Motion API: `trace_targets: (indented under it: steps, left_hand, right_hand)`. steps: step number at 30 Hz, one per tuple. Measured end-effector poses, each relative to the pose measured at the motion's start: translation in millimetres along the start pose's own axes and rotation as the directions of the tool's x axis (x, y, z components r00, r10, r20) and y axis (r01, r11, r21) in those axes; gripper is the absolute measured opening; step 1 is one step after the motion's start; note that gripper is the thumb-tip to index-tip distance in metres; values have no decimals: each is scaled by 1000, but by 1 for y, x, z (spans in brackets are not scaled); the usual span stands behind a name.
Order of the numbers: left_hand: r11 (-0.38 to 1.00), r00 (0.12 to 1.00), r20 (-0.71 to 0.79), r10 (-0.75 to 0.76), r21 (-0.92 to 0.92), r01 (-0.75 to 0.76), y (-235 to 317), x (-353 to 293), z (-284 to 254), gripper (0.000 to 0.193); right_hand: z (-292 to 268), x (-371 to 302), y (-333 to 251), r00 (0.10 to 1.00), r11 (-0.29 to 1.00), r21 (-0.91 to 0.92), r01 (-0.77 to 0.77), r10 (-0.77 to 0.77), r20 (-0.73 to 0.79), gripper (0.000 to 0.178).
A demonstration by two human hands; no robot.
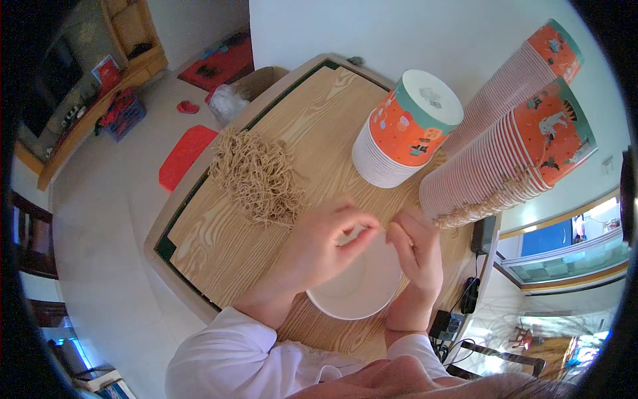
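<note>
Left hand and right hand hover over the white cup, fingertips pinched together; what they pinch cannot be told. String pile lies left of the cup, within reach.

Head-worn fisheye, close above table

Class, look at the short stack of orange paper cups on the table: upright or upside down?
Upside down: the short stack shows a white flat base on top, rims down on the table.
</note>
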State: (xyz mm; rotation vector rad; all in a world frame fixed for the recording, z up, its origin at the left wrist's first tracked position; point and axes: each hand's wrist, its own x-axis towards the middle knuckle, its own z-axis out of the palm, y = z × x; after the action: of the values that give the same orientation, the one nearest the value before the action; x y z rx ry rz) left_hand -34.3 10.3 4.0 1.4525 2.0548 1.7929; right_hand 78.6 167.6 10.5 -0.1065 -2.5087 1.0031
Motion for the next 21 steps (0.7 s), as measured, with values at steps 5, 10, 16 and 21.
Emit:
trace_targets:
  steps: [5,10,16,21]
  left_hand:
    - [996,994,-98,-56,62,62,-4,-1,-17,12]
    - [926,993,-88,-81,362,108,-8,-3,-19,15]
    - [899,991,-131,3,435,55,-22,0,-9,16]
    - [955,995,-103,5,295,26,-27,2,-9,14]
  right_hand:
    - [27,14,38,975,945,-257,200,-167,146,24]
    - [15,11,19,975,971,-186,-153,179,131,35]
    - [7,1,-10,994,969,-225,-103,108,12,37]
    - [3,-6,-18,997,972,-221,-81,77,-26,36]
